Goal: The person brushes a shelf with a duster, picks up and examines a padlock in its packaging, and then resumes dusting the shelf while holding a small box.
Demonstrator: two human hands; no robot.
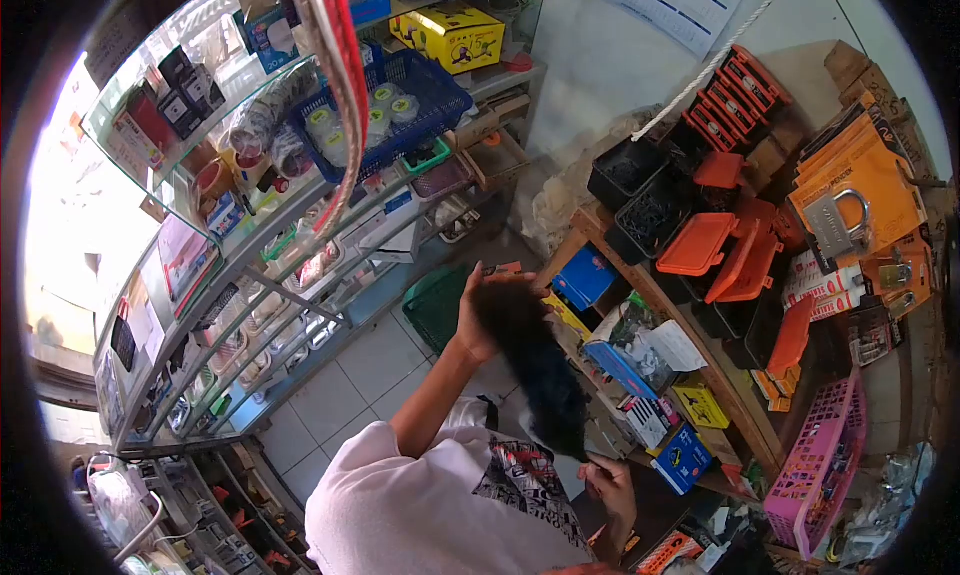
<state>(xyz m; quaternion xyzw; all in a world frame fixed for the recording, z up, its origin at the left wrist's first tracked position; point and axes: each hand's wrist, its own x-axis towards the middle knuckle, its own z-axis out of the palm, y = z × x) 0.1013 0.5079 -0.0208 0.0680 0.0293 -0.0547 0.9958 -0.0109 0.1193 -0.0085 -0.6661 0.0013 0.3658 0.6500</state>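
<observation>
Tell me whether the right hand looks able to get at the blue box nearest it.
Probably yes: nothing visible lies between the right hand and the blue box, but the hand's grip on the dark duster would likely have to loosen first.

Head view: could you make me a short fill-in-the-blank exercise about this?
In picture height, the left hand on the dark fluffy duster is ____ than the right hand.
The upper basket holding round containers is ____.
The lower-right basket is ____.
Against the orange packages shows a silver ____.

higher; blue; pink; padlock
</observation>
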